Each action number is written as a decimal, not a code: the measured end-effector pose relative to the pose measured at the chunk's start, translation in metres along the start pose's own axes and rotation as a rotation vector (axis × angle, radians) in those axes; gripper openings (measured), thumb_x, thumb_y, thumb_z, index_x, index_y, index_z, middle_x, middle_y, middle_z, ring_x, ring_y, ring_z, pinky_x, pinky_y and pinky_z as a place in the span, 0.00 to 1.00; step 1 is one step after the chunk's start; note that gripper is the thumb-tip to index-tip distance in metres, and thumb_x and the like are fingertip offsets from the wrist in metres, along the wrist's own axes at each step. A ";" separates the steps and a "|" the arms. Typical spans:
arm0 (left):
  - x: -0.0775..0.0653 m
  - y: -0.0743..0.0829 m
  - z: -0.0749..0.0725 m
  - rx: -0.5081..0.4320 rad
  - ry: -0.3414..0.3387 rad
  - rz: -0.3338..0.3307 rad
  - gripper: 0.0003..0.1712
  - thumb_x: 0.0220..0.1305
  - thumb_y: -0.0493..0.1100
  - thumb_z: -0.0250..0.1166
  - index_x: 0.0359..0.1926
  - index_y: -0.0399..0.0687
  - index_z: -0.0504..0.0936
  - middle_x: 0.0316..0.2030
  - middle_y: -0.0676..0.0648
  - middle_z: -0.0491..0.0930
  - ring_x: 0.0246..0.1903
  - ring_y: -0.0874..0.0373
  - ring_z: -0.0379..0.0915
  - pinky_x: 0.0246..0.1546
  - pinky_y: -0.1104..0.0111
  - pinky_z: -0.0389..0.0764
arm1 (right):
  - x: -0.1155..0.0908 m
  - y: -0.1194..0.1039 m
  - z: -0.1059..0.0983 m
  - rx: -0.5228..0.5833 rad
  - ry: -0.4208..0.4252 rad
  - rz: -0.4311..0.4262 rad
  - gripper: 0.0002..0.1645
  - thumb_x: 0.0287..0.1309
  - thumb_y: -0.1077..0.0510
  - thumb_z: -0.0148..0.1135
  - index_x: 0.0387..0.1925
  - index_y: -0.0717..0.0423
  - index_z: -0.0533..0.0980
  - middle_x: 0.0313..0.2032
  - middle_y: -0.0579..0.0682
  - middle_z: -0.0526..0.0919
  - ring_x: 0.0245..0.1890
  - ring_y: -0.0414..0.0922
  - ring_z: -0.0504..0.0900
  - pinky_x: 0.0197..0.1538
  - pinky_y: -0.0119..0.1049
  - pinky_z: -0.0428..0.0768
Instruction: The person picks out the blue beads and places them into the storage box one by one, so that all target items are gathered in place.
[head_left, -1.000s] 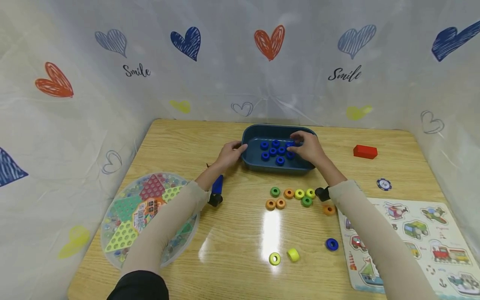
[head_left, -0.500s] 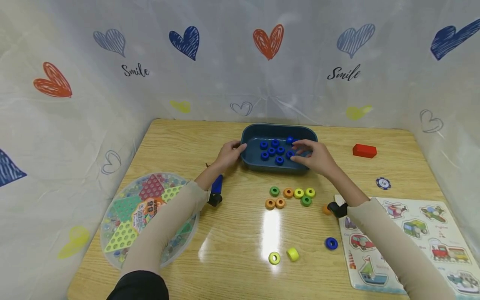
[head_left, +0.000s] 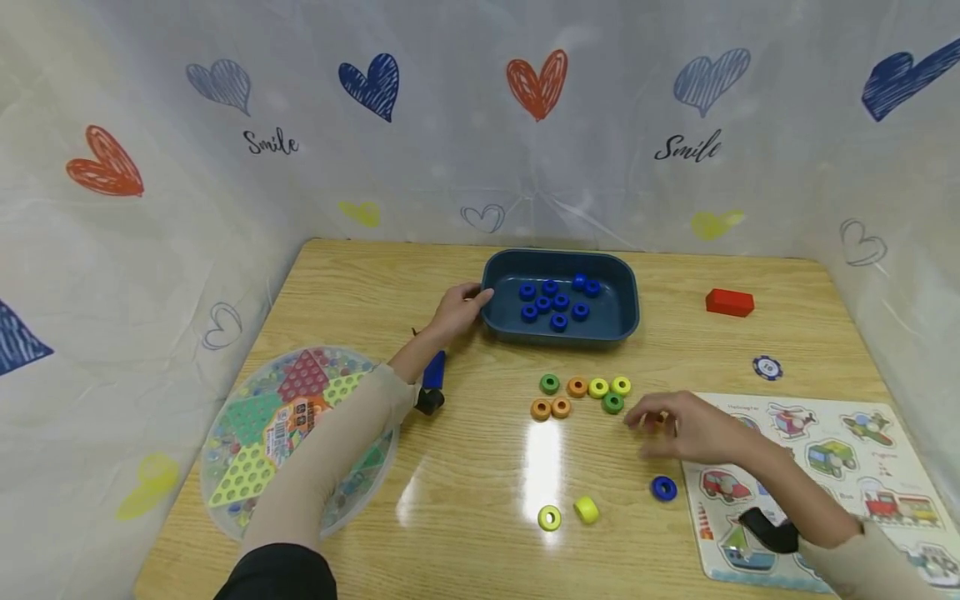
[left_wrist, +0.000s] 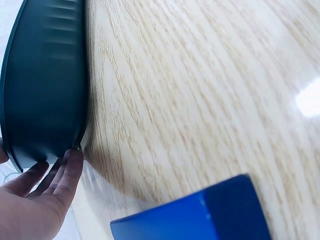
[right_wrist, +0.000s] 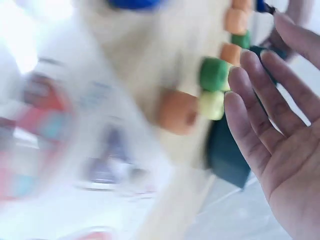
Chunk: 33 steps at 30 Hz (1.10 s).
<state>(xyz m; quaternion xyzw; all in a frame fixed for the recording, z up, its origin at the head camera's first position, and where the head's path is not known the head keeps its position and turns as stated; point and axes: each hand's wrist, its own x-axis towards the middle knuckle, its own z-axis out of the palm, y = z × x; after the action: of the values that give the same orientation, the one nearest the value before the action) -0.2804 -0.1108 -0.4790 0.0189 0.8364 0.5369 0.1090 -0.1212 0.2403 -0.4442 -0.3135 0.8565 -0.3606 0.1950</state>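
Note:
My left hand [head_left: 456,310] holds the left end of a dark teal plastic tray [head_left: 617,310], with its thumb at the rim and fingers against the outer wall. Several blue ring beads [head_left: 561,302] lie inside the tray. Nothing is in my right hand [head_left: 693,429], which hovers palm-down with loosely bent fingers beside the puzzle board. An orange bead [right_wrist: 177,112] sits close below its fingers, mostly hidden in the head view. One blue bead [head_left: 663,489] lies on the table just nearer to me than that hand.
Green [head_left: 550,383], orange [head_left: 577,387] and yellow beads [head_left: 597,388] lie before the tray; two yellow ones [head_left: 549,517] are nearer. A Chinese checkers board [head_left: 247,471] is left, a picture puzzle board [head_left: 832,500] right. Beyond are a poker chip [head_left: 767,367] and red block [head_left: 730,302].
My right hand has let go of a blue bead in the tray, drawn back out and moved right and nearer to me. The left hand stays at the tray's end.

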 end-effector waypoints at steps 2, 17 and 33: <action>0.000 0.001 0.001 -0.005 -0.001 0.001 0.28 0.67 0.54 0.54 0.61 0.40 0.70 0.55 0.43 0.72 0.53 0.53 0.68 0.52 0.62 0.69 | -0.013 0.002 0.009 -0.019 -0.028 -0.013 0.20 0.45 0.53 0.73 0.42 0.50 0.79 0.39 0.44 0.79 0.36 0.44 0.76 0.37 0.37 0.75; 0.001 0.000 0.000 0.000 0.003 -0.008 0.28 0.67 0.53 0.54 0.61 0.40 0.70 0.55 0.43 0.72 0.54 0.53 0.67 0.53 0.62 0.69 | -0.046 0.016 0.038 0.069 -0.077 -0.089 0.22 0.37 0.67 0.73 0.36 0.46 0.77 0.37 0.41 0.76 0.35 0.37 0.75 0.36 0.34 0.76; 0.000 -0.001 0.000 0.004 0.005 0.001 0.28 0.67 0.54 0.54 0.61 0.40 0.70 0.55 0.43 0.72 0.52 0.53 0.69 0.51 0.62 0.70 | 0.018 0.005 0.004 0.116 0.190 -0.148 0.19 0.41 0.67 0.73 0.39 0.57 0.80 0.39 0.50 0.79 0.34 0.44 0.77 0.32 0.37 0.79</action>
<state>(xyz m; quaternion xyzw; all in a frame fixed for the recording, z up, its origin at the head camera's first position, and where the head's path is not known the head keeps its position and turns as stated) -0.2802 -0.1111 -0.4796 0.0182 0.8378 0.5351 0.1067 -0.1337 0.2286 -0.4528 -0.3285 0.8233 -0.4512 0.1036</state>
